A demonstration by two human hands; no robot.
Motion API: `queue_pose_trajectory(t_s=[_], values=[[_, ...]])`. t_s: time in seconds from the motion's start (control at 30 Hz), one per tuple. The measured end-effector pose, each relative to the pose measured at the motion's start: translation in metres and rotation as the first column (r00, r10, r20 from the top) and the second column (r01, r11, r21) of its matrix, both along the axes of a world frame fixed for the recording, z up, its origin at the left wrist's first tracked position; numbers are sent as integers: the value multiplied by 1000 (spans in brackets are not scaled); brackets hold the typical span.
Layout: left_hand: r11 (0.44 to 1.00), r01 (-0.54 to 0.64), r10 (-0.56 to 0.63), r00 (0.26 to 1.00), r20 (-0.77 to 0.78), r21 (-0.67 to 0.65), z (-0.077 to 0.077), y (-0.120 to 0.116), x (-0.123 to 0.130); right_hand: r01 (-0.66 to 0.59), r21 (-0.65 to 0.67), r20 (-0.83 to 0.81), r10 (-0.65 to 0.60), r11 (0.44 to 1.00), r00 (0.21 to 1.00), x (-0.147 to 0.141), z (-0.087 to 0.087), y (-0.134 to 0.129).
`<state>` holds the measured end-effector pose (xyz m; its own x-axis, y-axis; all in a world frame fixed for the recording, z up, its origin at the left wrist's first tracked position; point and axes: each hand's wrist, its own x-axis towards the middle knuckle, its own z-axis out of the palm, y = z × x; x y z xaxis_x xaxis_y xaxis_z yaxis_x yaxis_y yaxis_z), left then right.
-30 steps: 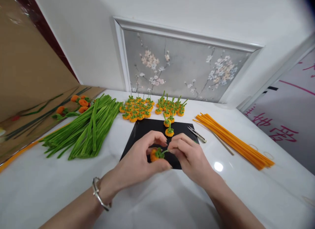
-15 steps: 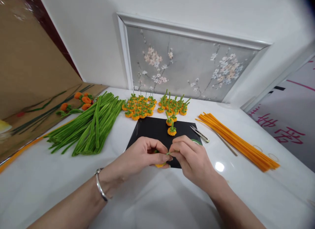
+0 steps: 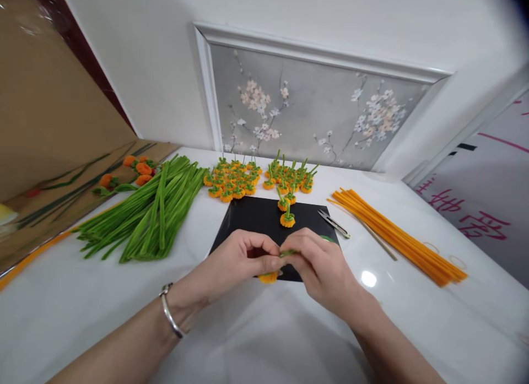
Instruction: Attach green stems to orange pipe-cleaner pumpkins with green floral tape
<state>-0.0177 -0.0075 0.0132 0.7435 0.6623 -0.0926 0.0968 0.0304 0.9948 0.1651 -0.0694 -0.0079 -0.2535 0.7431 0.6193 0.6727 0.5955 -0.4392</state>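
My left hand point(image 3: 252, 257) is closed around an orange pipe-cleaner flower point(image 3: 268, 277), whose petals show below the thumb. My right hand point(image 3: 314, 260) pinches a short green pipe-cleaner stem point(image 3: 288, 253) that comes from the flower, and the fingertips of both hands almost meet. Both hands are above the near part of a black mat point(image 3: 243, 216). Beyond them, a finished-looking orange flower with an upright green stem point(image 3: 287, 220) stands on the mat, others just behind it. Small thread snips point(image 3: 334, 224) lie at the mat's right edge.
Green pipe cleaners point(image 3: 144, 213) lie in a heap at left, orange ones point(image 3: 400, 238) in a bundle at right beside a thin stick point(image 3: 378, 239). Two clusters of orange flowers point(image 3: 233, 180) stand at the back near the wall. Orange-red flowers point(image 3: 142, 169) rest on cardboard at far left.
My right fingers have shifted slightly along the green stem, and more of the orange flower shows under my left hand. The view has moved a little; the rest stays put.
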Motion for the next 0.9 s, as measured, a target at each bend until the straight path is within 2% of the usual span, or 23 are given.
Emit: queue_pose_trajectory(t_s=[0.13,0.27,0.37,0.47,0.63,0.7,0.77,0.83,0.87,0.9], values=[[992,-15,14,1000,-10,-128,0,1,-1,-78,-236,-260,14,969,965,1,-2,-1],[968,-25,36,998,42,-249,1,-2,-1,-141,-333,-344,20,932,939,3,1,-2],[930,17,24,994,107,-367,1,-5,-1,-174,-322,-374,44,931,926,4,4,-2],[878,100,-27,987,161,-467,1,-8,-1,-185,-255,-386,75,949,920,5,6,-2],[838,177,-100,980,174,-516,4,-11,-3,-123,-82,-294,93,989,951,3,5,-1],[866,141,-87,987,134,-479,7,-11,-2,-101,-56,-258,84,993,963,3,4,-1],[936,72,-39,994,100,-344,8,-12,-1,-73,-45,-231,60,996,971,2,4,-1],[995,-20,29,996,89,-99,8,-13,1,-42,-46,-216,31,998,976,2,4,-1],[996,-70,66,995,79,47,7,-13,2,-27,-48,-212,16,998,977,2,5,-1],[975,-112,102,993,61,191,5,-14,3,-12,-53,-208,1,999,978,2,5,-1]])
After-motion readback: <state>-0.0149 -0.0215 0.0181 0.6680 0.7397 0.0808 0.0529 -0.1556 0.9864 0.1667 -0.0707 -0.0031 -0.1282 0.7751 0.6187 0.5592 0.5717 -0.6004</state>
